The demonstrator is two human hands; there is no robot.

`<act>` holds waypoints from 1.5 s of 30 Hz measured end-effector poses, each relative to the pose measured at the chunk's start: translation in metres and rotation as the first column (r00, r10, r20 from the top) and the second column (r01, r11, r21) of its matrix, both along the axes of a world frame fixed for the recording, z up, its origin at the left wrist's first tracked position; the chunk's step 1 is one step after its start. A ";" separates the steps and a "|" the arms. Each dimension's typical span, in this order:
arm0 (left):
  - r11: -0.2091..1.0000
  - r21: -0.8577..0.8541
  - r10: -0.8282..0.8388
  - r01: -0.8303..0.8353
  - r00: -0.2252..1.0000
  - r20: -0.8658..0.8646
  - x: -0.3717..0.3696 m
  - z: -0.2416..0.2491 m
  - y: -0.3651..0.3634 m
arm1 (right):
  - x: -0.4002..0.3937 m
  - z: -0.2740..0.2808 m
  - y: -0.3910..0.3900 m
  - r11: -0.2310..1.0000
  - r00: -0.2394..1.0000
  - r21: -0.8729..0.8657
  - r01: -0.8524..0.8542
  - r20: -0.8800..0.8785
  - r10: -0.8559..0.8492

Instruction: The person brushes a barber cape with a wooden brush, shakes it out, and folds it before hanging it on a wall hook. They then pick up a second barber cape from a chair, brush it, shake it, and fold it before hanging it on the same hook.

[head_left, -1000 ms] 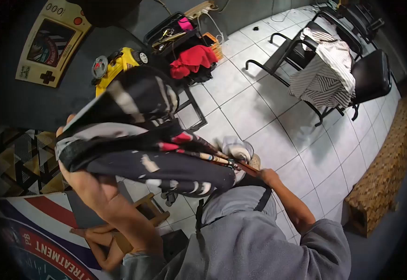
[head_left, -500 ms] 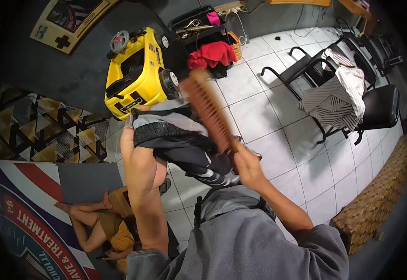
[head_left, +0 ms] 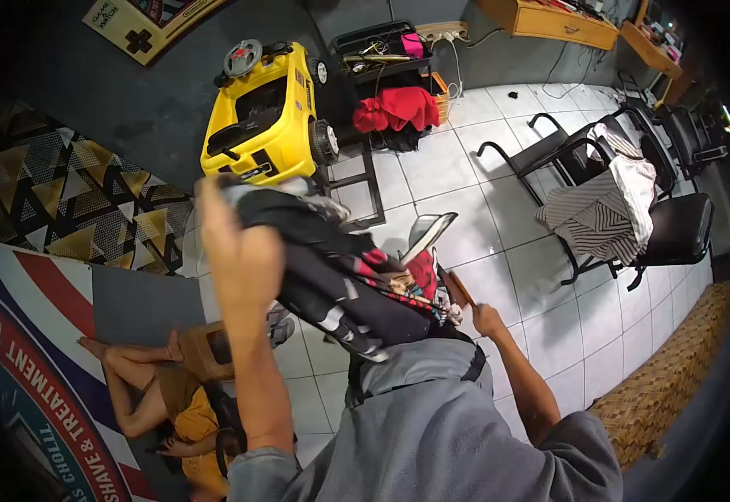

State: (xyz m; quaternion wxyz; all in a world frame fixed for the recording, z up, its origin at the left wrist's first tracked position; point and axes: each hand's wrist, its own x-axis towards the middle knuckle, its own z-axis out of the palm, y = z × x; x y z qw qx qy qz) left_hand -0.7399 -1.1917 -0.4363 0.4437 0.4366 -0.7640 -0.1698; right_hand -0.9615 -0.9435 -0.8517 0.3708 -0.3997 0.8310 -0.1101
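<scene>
Behind the raised cloth, a yellow toy car.

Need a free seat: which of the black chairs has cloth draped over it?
The nearer chair, at right: a striped cloth hangs over its armrest. The chair behind it, closer to the red cloth, is bare.

Dark cloth garment, matt, soft folds, printed patches. Brown comb, smooth. Toy car, glossy yellow plastic. Floor, glazed white tile. Grey fleece sleeve, matt.
</scene>
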 end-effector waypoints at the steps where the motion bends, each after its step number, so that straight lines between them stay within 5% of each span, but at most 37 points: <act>1: 0.974 0.200 -0.117 0.103 0.991 0.060 -0.010 -0.007 -0.003 | 0.004 0.019 -0.014 0.983 0.986 -0.138 0.120 0.129 -0.103; 2: 0.982 0.110 -0.176 0.155 0.960 0.218 -0.011 -0.032 -0.014 | 0.014 0.057 -0.033 0.934 0.945 -0.252 0.254 0.272 -0.183; 4: 0.898 0.417 -0.281 0.143 0.914 0.292 -0.018 -0.059 -0.026 | 0.042 0.148 -0.062 0.776 0.794 -0.411 0.479 0.579 -0.184; 6: 0.903 0.402 -0.285 0.152 0.912 0.296 -0.023 -0.072 -0.027 | 0.072 0.206 -0.072 0.697 0.590 -0.369 0.615 0.802 -0.096; 7: 0.891 0.416 -0.301 0.181 0.923 0.242 -0.025 -0.075 -0.027 | 0.085 0.219 -0.072 0.699 0.607 -0.408 0.587 0.794 -0.046; 9: 0.858 0.443 -0.350 0.259 0.927 0.137 -0.031 -0.064 -0.024 | 0.102 0.204 -0.073 0.609 0.950 -0.782 0.133 0.275 0.147; 10: 0.824 0.459 -0.387 0.333 0.922 0.027 -0.033 -0.056 -0.022 | 0.103 0.202 -0.070 0.732 0.924 -0.678 0.065 0.318 0.212; 11: 0.824 0.458 -0.388 0.334 0.921 0.026 -0.033 -0.046 -0.019 | 0.101 0.172 -0.064 0.732 0.924 -0.679 0.065 0.317 0.212; 12: 0.730 0.563 -0.218 0.387 0.913 -0.344 -0.033 -0.033 -0.015 | 0.095 0.116 -0.056 0.882 0.942 -0.441 -0.167 0.191 0.274; 13: 0.624 0.618 0.032 0.478 0.774 -0.632 -0.032 -0.023 -0.012 | 0.085 0.080 -0.049 0.925 0.926 -0.134 -0.355 0.087 0.368; 16: 0.638 0.526 -0.079 0.563 0.727 -0.682 -0.015 -0.001 -0.012 | 0.049 0.049 -0.020 0.936 0.946 0.142 -0.322 0.006 0.325; 17: 0.715 0.487 -0.174 0.501 0.803 -0.569 -0.011 -0.004 -0.014 | 0.039 0.038 -0.012 0.940 0.949 0.149 -0.307 -0.022 0.313; 18: 0.835 0.406 -0.315 0.371 0.928 -0.198 -0.003 -0.012 -0.018 | 0.030 0.036 -0.010 0.943 0.957 0.170 -0.285 0.003 0.289; 19: 0.923 0.261 -0.343 0.284 0.914 0.217 0.009 -0.028 -0.023 | 0.024 0.034 -0.007 0.944 0.964 0.195 -0.265 0.031 0.264; 21: 0.862 0.493 -0.385 0.114 0.780 0.493 0.027 -0.079 -0.033 | 0.020 0.031 -0.006 0.971 0.977 0.106 -0.213 0.035 0.210; 23: 0.754 0.651 -0.524 0.088 0.677 0.516 0.034 -0.120 -0.034 | 0.026 0.040 -0.019 1.000 0.999 -0.015 0.023 0.025 -0.023; 25: 0.606 0.793 -0.739 0.056 0.406 0.537 0.033 -0.139 -0.031 | 0.031 0.036 -0.025 0.996 0.997 -0.065 0.065 0.038 -0.062; 28: 0.422 0.888 -0.864 0.185 0.377 0.332 0.019 -0.129 -0.016 | 0.035 0.071 -0.042 0.963 0.939 -0.180 0.200 0.315 -0.136; 30: 0.450 0.785 -0.792 0.425 0.596 0.132 0.015 -0.136 -0.018 | 0.047 0.120 -0.055 0.871 0.937 -0.417 0.259 0.327 -0.123; 33: 0.581 0.704 -0.420 0.408 0.891 -0.169 -0.004 -0.111 -0.010 | 0.073 0.212 -0.077 0.680 0.791 -0.534 0.504 0.602 -0.114; 34: 0.582 0.703 -0.420 0.408 0.891 -0.170 -0.010 -0.096 -0.007 | 0.081 0.229 -0.083 0.591 0.740 -0.573 0.568 0.670 -0.061; 36: 0.624 0.565 -0.343 0.540 0.838 -0.424 -0.021 -0.065 -0.002 | 0.098 0.224 -0.088 0.566 0.801 -0.662 0.492 0.598 0.004; 37: 0.628 0.557 -0.346 0.543 0.836 -0.425 -0.027 -0.049 0.001 | 0.103 0.221 -0.092 0.534 0.852 -0.740 0.410 0.519 0.064; 38: 0.717 0.438 -0.368 0.542 0.828 -0.424 -0.031 -0.032 0.005 | 0.103 0.221 -0.102 0.450 0.979 -0.883 0.132 0.186 0.078; 39: 0.787 0.311 -0.390 0.533 0.821 -0.418 -0.034 -0.017 0.009 | 0.103 0.200 -0.102 0.445 0.980 -0.886 0.132 0.185 0.079; 41: 0.872 0.199 -0.275 0.448 0.783 -0.558 -0.029 0.010 0.010 | 0.092 0.117 -0.097 0.692 0.980 -0.709 -0.132 0.010 0.197; 43: 0.967 0.172 -0.059 0.188 0.822 -0.567 -0.016 0.025 0.006 | 0.069 0.056 -0.079 0.948 0.977 -0.242 -0.207 -0.006 0.212; 44: 0.931 0.269 0.015 0.247 0.710 -0.704 -0.005 0.031 0.006 | 0.057 0.024 -0.066 0.959 0.949 0.014 -0.282 -0.143 0.281; 45: 0.881 0.347 0.106 0.323 0.579 -0.808 0.001 0.038 0.007 | 0.040 -0.025 -0.045 0.949 0.943 0.027 -0.313 -0.113 0.314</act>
